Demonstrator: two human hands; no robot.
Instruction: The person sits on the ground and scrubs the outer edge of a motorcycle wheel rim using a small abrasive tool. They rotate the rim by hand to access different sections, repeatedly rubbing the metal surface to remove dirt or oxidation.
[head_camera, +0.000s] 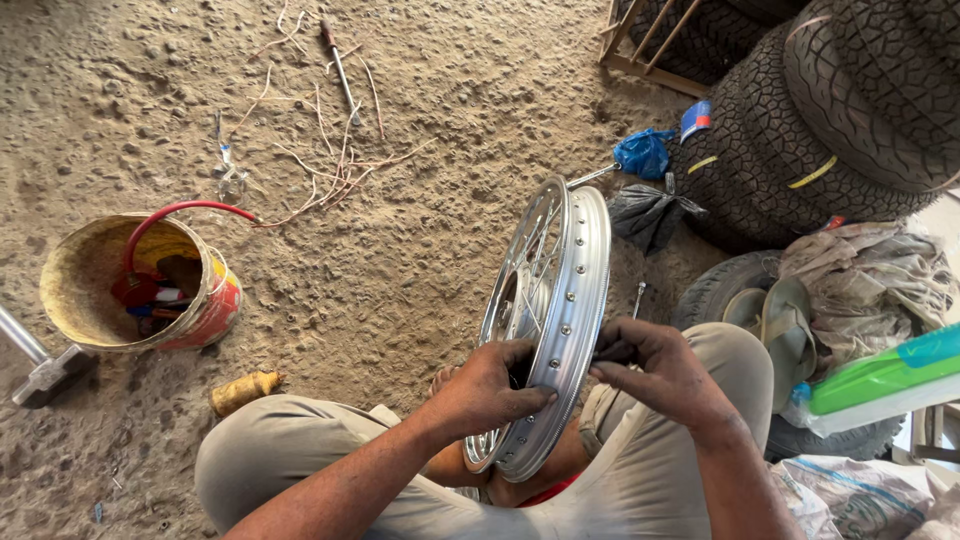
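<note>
Now both hands' grips clasp the wheel rim (560, 320).

From my feed the person's wearing plain khaki trousers (280, 460), creased at the knees. Both forearms are bare, no sleeves, and the left hand (487, 392) and right hand (662, 372) look grimy, no gloves or rings.

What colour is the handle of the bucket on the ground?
The bucket handle is red. It shows best in the head view.

Soft, even daylight falls on the sandy ground (400, 250), with faint shadows. Glare brightens the far right edge. Focus is sharp; edges curve slightly.
</note>
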